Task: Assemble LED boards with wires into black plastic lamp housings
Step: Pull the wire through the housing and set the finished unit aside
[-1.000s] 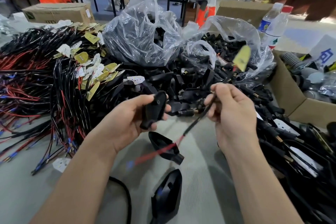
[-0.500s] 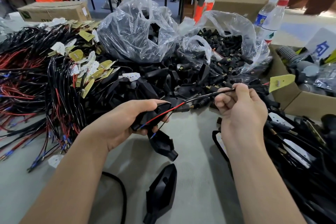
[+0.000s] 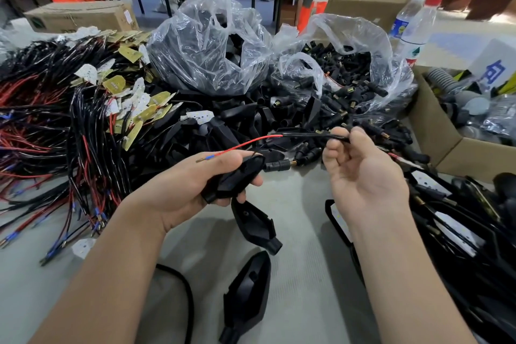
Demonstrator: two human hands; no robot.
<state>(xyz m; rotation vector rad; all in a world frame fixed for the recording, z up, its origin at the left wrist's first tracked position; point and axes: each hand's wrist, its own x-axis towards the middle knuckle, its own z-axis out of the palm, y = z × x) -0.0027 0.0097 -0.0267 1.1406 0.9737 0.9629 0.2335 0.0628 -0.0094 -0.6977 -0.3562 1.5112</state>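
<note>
My left hand (image 3: 192, 184) grips a black plastic lamp housing (image 3: 234, 179) at the middle of the view. My right hand (image 3: 360, 176) pinches the black sheath of a wire (image 3: 312, 135) between thumb and fingers. The wire's red strand (image 3: 245, 144) arcs left over the housing and ends in a blue-sleeved tip above my left thumb. Its LED board is hidden behind my right hand. Two more black housings (image 3: 255, 225) (image 3: 248, 290) lie on the grey table below my hands.
A heap of red and black wires with LED boards (image 3: 92, 109) fills the left. Two clear bags of black parts (image 3: 212, 45) (image 3: 346, 64) stand behind. Assembled lamps (image 3: 446, 220) pile up on the right, beside a cardboard box (image 3: 435, 142). Two bottles (image 3: 416, 25) stand far right.
My right hand has swung the wire from upright to level and pulled it rightward. The red strand now passes over the housing, and the yellow board is out of sight.
</note>
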